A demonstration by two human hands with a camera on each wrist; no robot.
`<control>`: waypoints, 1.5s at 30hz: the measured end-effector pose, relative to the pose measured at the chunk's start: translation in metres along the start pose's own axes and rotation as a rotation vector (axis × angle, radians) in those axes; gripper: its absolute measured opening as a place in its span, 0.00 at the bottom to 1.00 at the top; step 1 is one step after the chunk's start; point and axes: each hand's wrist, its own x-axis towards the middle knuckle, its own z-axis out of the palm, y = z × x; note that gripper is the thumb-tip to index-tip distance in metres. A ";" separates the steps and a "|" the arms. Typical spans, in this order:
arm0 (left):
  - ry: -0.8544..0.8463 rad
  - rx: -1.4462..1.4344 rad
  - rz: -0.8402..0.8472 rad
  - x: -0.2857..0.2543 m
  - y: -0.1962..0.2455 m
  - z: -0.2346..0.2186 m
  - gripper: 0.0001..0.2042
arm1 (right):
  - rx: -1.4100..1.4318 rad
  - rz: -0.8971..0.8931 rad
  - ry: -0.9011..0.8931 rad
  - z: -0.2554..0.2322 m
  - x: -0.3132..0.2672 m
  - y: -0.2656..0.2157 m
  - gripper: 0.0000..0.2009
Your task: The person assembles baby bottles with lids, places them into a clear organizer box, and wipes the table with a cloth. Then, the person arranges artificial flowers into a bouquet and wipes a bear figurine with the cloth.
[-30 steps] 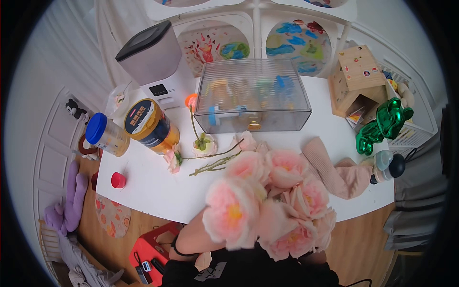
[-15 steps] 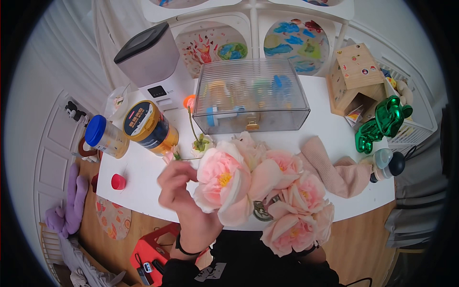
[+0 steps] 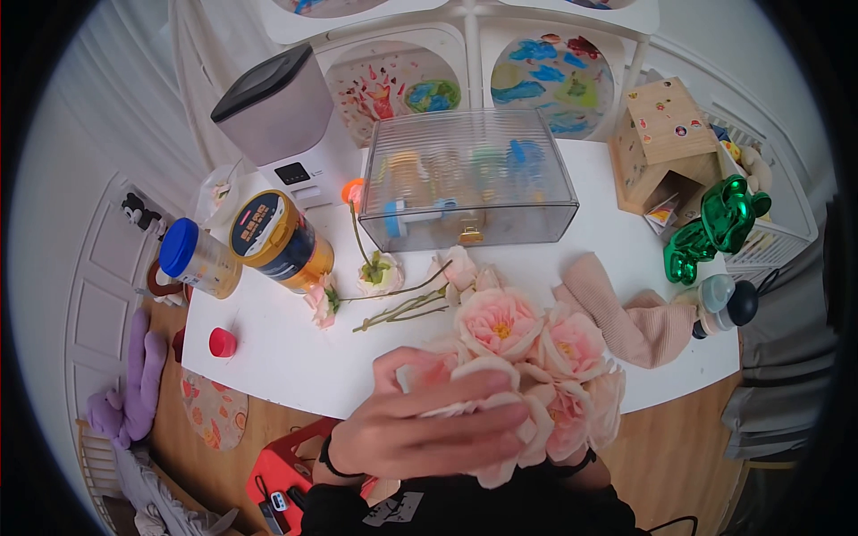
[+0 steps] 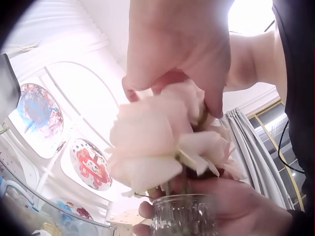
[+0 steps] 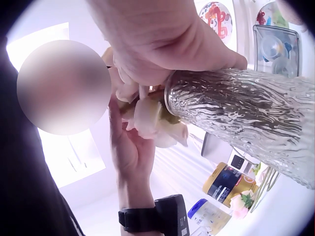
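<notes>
In the head view a bunch of pale pink roses stands close to the body over the table's front edge. My left hand lies over the front blooms; in the left wrist view its thumb and fingers curl round a rose. Below, my right hand grips a ribbed clear glass vase just under its mouth, with rose stems inside the rim. The bouquet hides most of that hand and the vase from above. Beyond the bunch lie cut stems and loose roses.
A clear lidded box sits at the back of the white table. Left are a gold-lidded tub, a blue-lidded jar and a red cup. Right are a pink knitted cloth, a green shiny figure and a wooden house.
My left hand comes out from behind the blooms, rises at their left, then moves right and down onto the front roses. The large front bloom shifts under it.
</notes>
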 end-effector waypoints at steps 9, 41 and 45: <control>-0.220 0.254 -0.140 0.002 -0.003 0.008 0.23 | 0.008 -0.020 0.007 -0.001 -0.001 0.001 0.22; -0.333 -0.427 -0.637 -0.074 -0.026 0.059 0.35 | -0.019 -0.041 -0.030 0.003 0.000 0.006 0.23; -0.295 -0.487 -0.587 -0.062 -0.033 0.094 0.36 | -0.016 -0.060 -0.016 0.000 -0.003 0.005 0.23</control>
